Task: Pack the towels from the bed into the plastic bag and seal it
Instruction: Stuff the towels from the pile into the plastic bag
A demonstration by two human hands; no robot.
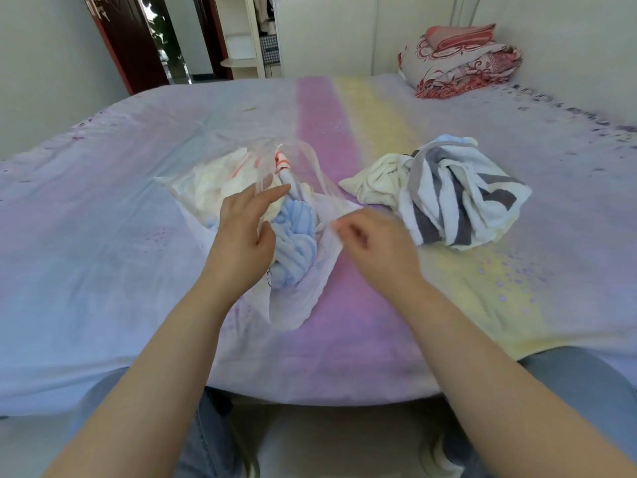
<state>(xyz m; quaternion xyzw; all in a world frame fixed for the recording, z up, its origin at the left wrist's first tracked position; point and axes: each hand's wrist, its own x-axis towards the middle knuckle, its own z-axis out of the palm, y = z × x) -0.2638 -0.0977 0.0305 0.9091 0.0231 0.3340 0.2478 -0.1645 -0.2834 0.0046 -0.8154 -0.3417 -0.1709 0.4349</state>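
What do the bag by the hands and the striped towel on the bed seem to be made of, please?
The bag looks like thin, clear, glossy plastic film: the blue towel shows through it and it crumples softly. The striped towel looks like matte terry cloth, probably cotton: a fuzzy, looped surface in thick, soft folds.

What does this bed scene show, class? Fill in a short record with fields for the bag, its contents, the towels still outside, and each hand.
bag: clear plastic bag lying on the bed, mouth open
inside bag: blue towel, white towel, one with red marks
outside bag: cream towel and grey-striped towel, heaped to the bag's right
left hand: open, at the bag's mouth, over the blue towel
right hand: fingers curled at the bag's right edge; grip unclear, blurred
far corner: folded red-patterned bedding
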